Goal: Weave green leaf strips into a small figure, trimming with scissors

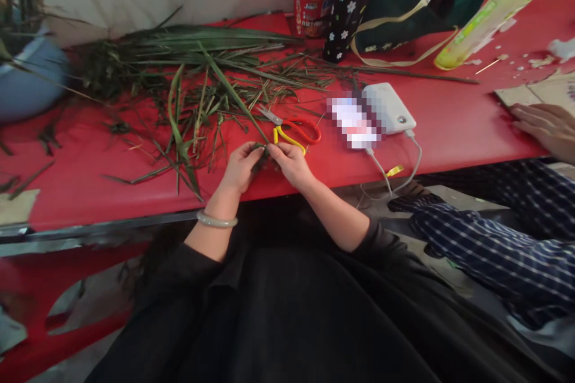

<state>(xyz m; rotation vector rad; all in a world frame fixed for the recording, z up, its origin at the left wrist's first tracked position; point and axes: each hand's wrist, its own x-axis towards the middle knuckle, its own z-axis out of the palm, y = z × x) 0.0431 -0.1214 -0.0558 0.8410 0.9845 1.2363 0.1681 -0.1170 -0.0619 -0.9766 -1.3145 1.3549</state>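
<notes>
At centre, left hand (241, 169) and right hand (293, 164) pinch one leaf (236, 96), its long axis slanting, tip toward upper left; one pair of scissors (281, 122) lies above the right.

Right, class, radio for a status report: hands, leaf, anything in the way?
Left hand and right hand close together, pinching leaf. Leaf slants away over loose strips. Scissors just beyond right hand, not held, possibly in the way.
</notes>
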